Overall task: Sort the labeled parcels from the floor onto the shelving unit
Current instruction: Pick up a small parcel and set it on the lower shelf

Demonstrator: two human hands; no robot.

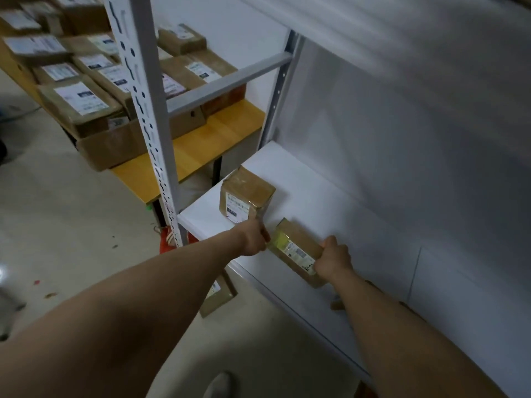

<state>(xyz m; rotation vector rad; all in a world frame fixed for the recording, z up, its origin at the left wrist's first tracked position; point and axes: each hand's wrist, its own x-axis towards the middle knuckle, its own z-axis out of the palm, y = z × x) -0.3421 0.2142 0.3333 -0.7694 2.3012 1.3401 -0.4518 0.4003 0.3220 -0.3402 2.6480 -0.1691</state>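
Note:
A flat brown labeled parcel (297, 248) stands on edge at the front of the white shelf (330, 202). My left hand (254, 238) grips its left end and my right hand (334, 258) grips its right end. A second taped brown parcel (245, 196) with a label on its near face sits on the same shelf, just behind and left of my left hand. Another parcel (217, 297) lies on the floor under the shelf, partly hidden by my left arm.
The shelving unit's perforated white upright (143, 110) rises at the left with a grey crossbar (230, 81). Behind it a yellow wooden table (201, 139) carries cardboard boxes filled with several labeled parcels (83, 99). A white wall is on the right.

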